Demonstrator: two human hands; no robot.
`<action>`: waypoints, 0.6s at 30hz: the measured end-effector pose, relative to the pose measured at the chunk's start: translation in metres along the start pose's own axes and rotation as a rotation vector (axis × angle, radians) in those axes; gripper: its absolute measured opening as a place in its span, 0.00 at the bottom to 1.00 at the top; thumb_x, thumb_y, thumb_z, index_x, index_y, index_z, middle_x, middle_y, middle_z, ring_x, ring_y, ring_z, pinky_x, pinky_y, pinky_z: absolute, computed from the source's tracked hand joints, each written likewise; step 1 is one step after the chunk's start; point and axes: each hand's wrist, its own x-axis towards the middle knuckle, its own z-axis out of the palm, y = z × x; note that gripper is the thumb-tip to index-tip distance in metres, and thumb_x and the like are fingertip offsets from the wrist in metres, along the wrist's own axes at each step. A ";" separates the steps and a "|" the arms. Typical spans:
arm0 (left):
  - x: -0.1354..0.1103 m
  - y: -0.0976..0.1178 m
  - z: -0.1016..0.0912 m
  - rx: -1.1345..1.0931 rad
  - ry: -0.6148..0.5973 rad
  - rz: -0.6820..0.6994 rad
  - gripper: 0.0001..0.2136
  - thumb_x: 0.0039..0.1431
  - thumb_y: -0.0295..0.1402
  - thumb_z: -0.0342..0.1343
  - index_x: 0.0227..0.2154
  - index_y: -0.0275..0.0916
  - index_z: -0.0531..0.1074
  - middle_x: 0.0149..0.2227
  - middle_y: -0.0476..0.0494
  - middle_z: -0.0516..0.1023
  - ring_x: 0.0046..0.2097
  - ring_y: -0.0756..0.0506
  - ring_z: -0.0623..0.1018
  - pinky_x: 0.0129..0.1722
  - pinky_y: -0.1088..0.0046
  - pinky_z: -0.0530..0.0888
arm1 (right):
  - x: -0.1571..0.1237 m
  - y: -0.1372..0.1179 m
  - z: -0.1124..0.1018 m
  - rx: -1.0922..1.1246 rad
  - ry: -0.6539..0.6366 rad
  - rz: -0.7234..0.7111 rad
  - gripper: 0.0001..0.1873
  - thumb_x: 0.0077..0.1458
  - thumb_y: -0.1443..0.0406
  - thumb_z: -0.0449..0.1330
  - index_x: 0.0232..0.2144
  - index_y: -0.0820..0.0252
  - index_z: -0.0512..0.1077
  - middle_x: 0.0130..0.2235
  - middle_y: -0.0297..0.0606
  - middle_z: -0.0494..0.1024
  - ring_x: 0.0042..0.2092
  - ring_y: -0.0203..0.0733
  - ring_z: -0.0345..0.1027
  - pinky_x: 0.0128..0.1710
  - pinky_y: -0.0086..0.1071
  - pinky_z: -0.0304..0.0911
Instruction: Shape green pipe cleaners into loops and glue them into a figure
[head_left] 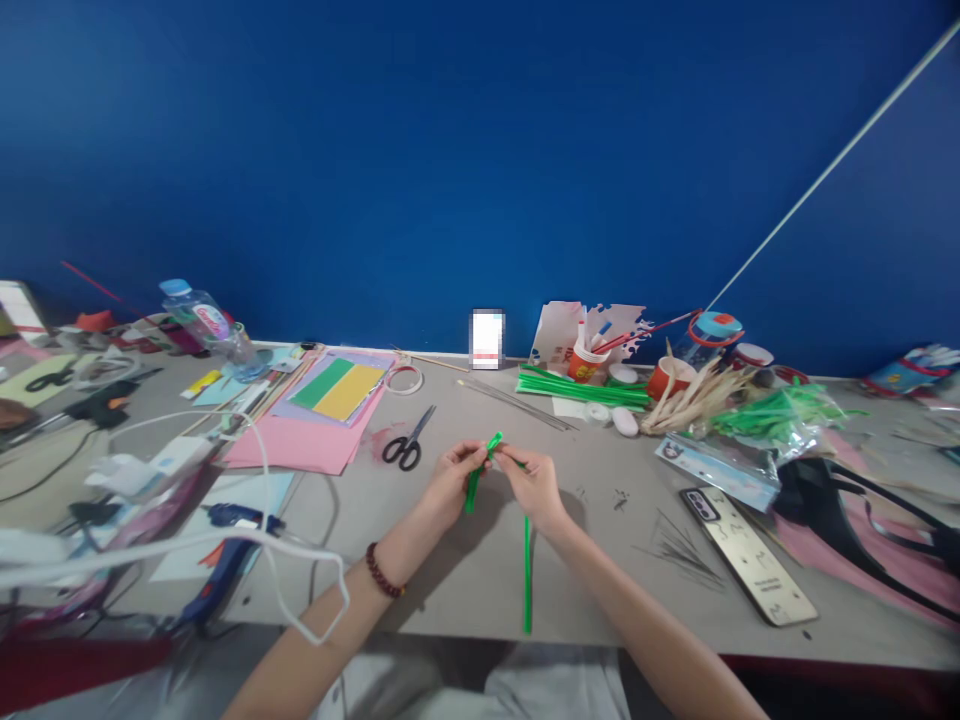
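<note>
My left hand [456,480], a beaded bracelet on its wrist, pinches a green pipe cleaner [472,490]. Its bent upper end pokes up between my fingertips, and a short length hangs beneath them. Close beside it, my right hand [534,485] has its fingers closed on the pipe cleaner near that bend. A long green strip [527,575] runs from under my right hand toward the table's front edge; whether it joins the held piece is hidden. Black-handled scissors [409,450] lie left of my hands. More green stems [581,387] lie bundled behind.
At left are pink paper [300,440], a blue glue gun [217,570], a white cable [266,480] and a water bottle [206,318]. A phone [750,555], thin dark wires [686,550] and a bagged green bundle [772,412] lie at right. A blue wall [450,180] rises behind.
</note>
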 end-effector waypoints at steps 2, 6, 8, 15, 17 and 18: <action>0.001 0.002 -0.001 -0.031 0.002 -0.037 0.12 0.34 0.30 0.69 0.24 0.35 0.73 0.22 0.51 0.73 0.24 0.54 0.72 0.26 0.80 0.67 | 0.000 0.001 0.000 0.011 -0.015 -0.010 0.11 0.50 0.60 0.58 0.28 0.58 0.79 0.30 0.36 0.79 0.36 0.47 0.70 0.40 0.38 0.64; 0.000 0.006 -0.001 -0.087 -0.028 -0.121 0.13 0.33 0.28 0.69 0.25 0.34 0.73 0.21 0.51 0.73 0.23 0.55 0.71 0.24 0.80 0.67 | 0.001 0.000 0.000 0.020 -0.047 -0.023 0.12 0.49 0.60 0.57 0.28 0.59 0.79 0.28 0.36 0.79 0.34 0.46 0.70 0.37 0.37 0.65; 0.000 0.008 -0.001 -0.132 -0.075 -0.165 0.14 0.34 0.28 0.69 0.27 0.34 0.73 0.20 0.51 0.72 0.22 0.55 0.70 0.24 0.81 0.67 | 0.001 -0.001 0.000 0.020 -0.038 -0.019 0.12 0.48 0.60 0.57 0.27 0.59 0.79 0.28 0.36 0.79 0.34 0.45 0.71 0.36 0.35 0.66; 0.001 0.006 -0.002 -0.147 -0.095 -0.178 0.13 0.37 0.28 0.68 0.27 0.33 0.71 0.20 0.51 0.72 0.21 0.55 0.70 0.23 0.81 0.67 | 0.003 0.004 0.001 0.141 0.035 0.182 0.09 0.42 0.60 0.63 0.23 0.61 0.77 0.21 0.34 0.75 0.21 0.32 0.63 0.21 0.25 0.59; 0.001 0.005 -0.002 -0.148 -0.082 -0.180 0.13 0.37 0.27 0.68 0.28 0.34 0.70 0.20 0.52 0.72 0.21 0.55 0.70 0.23 0.81 0.67 | 0.004 0.007 0.001 0.241 0.005 0.309 0.13 0.41 0.57 0.65 0.25 0.62 0.75 0.16 0.29 0.70 0.14 0.26 0.50 0.13 0.22 0.46; 0.001 0.005 -0.001 -0.148 -0.080 -0.181 0.14 0.37 0.27 0.68 0.28 0.34 0.70 0.20 0.52 0.73 0.21 0.55 0.70 0.23 0.81 0.67 | 0.004 0.008 0.001 0.286 -0.011 0.355 0.15 0.40 0.56 0.65 0.26 0.63 0.75 0.14 0.27 0.67 0.13 0.24 0.45 0.12 0.22 0.40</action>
